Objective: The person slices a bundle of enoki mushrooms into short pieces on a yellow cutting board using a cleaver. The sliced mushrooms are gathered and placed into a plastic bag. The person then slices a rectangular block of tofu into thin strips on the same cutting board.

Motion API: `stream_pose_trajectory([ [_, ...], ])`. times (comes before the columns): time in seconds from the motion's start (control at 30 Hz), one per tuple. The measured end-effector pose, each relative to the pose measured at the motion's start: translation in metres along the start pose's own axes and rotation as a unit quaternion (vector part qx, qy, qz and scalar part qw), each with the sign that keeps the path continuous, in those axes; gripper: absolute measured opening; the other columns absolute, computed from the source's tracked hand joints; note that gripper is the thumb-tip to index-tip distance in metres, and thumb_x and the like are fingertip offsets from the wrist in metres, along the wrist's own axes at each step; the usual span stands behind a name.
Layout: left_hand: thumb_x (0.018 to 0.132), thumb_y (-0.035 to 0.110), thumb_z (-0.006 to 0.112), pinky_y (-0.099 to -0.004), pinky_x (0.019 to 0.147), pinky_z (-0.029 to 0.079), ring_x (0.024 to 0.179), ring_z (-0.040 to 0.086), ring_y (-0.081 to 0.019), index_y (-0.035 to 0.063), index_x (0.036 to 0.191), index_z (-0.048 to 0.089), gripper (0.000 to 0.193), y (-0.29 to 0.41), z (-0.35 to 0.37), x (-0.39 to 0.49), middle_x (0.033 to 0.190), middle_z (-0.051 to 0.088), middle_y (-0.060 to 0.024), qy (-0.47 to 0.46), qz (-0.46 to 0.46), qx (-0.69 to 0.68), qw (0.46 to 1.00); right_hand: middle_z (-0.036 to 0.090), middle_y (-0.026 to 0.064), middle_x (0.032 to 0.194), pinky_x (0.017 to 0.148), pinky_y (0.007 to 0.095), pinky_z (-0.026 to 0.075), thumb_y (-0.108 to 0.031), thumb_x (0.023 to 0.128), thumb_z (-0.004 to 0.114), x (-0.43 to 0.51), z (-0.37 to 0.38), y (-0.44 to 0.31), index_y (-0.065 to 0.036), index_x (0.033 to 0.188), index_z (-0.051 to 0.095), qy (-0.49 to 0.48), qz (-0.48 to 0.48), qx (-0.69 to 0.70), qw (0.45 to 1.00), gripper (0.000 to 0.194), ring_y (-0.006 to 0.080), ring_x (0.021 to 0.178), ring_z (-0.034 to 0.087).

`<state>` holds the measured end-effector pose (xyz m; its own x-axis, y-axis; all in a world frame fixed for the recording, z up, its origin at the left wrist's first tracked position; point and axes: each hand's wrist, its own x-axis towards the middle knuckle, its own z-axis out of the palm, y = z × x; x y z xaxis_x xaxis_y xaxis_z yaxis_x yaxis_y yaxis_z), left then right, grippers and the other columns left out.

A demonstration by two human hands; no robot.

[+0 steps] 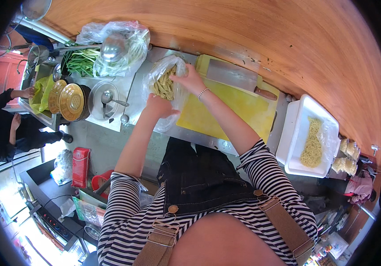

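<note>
On the steel counter lies a clear plastic bag [149, 74] with pale green-yellow strips [164, 87] inside, perhaps a vegetable or tofu skin. My left hand [160, 107] is at the near side of its mouth, fingers at the strips and thumb spread. At the far right side, my right hand [190, 79] has its fingers at the bag's edge and the strips. Whether either hand grips anything is not plain. Just right of the bag is a yellow cutting board [223, 108], with a cleaver [233, 75] across its far edge, its wooden handle to the right.
A white tub [292, 133] with noodles [311, 143] stands right. Leftward are bagged greens [84, 61], a metal ladle [112, 48], a clear bowl [94, 99] holding a spoon [107, 96], and stacked yellow-brown plates [72, 102]. A person in black [17, 133] is at far left.
</note>
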<state>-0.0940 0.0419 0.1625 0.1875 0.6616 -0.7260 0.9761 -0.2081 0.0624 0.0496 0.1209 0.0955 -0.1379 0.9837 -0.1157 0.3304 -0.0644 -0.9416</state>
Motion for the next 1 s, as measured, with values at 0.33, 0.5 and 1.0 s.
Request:
stream_pose_trajectory([
  [0.33,0.088,0.054,0.055,-0.0382,0.098,0.04,0.121,0.05,-0.0315,0.0059,0.132,0.05,0.066,-0.012,-0.012,0.051,0.133,0.05,-0.021,0.098,0.084,-0.379,0.917,0.058,-0.0031,0.073,0.05,0.023,0.037,-0.014,0.087,0.059,0.018,-0.038,-0.084,-0.005,0.105,0.067,-0.096,0.041,0.311,0.945,0.021,0.0039,0.055,0.043],
  [0.5,0.091,0.051,0.053,-0.0322,0.095,0.04,0.112,0.05,-0.0191,0.0058,0.134,0.047,0.062,-0.036,0.012,0.014,0.126,0.054,-0.0144,0.016,0.151,-0.534,0.832,0.062,-0.0017,0.099,0.061,0.0213,0.041,-0.017,0.089,0.058,-0.012,-0.044,-0.071,-0.006,0.112,0.065,-0.263,0.051,0.268,0.925,0.026,0.0042,0.069,0.048],
  [1.0,0.086,0.009,0.058,-0.0342,0.079,0.05,0.087,0.065,-0.0283,0.0015,0.1,0.065,0.017,0.089,-0.041,-0.027,0.095,0.066,-0.0148,0.297,0.193,-0.414,0.839,0.061,0.0164,0.103,0.081,0.0435,0.049,-0.008,0.078,0.055,-0.068,-0.276,0.093,-0.007,0.113,0.049,0.022,-0.053,-0.587,0.807,0.035,0.0332,0.101,0.058],
])
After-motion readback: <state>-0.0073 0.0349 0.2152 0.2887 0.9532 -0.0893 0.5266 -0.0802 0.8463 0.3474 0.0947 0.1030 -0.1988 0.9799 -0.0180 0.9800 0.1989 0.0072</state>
